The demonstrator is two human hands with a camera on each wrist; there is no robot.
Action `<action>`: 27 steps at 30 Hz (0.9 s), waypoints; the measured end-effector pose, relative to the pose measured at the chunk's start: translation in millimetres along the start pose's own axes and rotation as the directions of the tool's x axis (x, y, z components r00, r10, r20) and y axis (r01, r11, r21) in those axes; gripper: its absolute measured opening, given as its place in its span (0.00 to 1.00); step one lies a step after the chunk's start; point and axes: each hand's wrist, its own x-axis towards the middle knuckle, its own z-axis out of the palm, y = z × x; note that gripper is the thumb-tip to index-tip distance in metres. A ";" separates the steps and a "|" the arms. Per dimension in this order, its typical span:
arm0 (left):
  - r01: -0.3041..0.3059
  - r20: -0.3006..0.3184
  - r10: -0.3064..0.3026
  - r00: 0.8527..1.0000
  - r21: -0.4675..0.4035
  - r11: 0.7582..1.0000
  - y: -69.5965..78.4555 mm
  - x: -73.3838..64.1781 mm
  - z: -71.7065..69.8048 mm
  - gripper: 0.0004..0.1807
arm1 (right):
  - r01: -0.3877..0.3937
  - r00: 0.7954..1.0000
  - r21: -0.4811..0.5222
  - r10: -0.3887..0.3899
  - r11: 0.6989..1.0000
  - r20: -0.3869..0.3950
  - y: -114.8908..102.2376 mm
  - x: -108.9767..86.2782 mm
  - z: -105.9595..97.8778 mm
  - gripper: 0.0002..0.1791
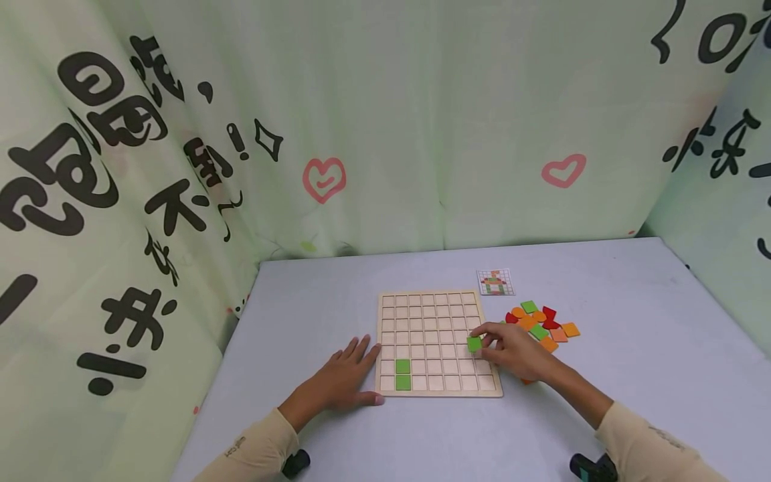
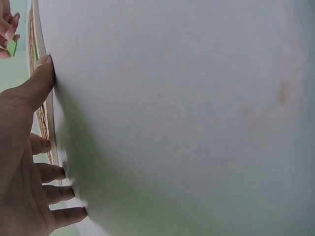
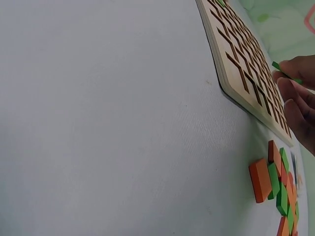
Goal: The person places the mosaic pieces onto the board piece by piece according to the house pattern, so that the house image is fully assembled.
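Note:
A wooden grid board (image 1: 430, 341) lies flat on the table, with two green square tiles (image 1: 403, 374) stacked in one column near its lower left. The right hand (image 1: 515, 349) pinches another green square tile (image 1: 474, 344) above the board's right side. That tile also shows between thumb and finger in the right wrist view, lifted off the grid. At the board's left edge rests the left hand (image 1: 346, 378), fingers spread and thumb by the lower corner. In the left wrist view its thumb (image 2: 42, 78) touches the board's rim.
Right of the board lies a loose pile of orange, red and green tiles (image 1: 539, 327), partly behind the right hand. A small pattern card (image 1: 496, 282) lies beyond the board's upper right corner. A printed curtain (image 1: 442, 134) hangs behind the white-covered table (image 1: 325, 301).

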 end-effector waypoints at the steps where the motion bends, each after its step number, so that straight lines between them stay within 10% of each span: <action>1: -0.001 -0.001 0.001 1.000 0.001 1.000 -0.1 0.1 0.2 0.55 | 0.001 1.000 0.003 -0.001 1.000 0.007 -0.2 1.1 0.9 0.17; 27: -0.005 -0.013 0.005 1.000 0.014 1.000 1.2 -0.1 0.1 0.55 | 0.087 0.988 0.068 -0.095 0.994 0.119 -23.4 42.4 35.0 0.14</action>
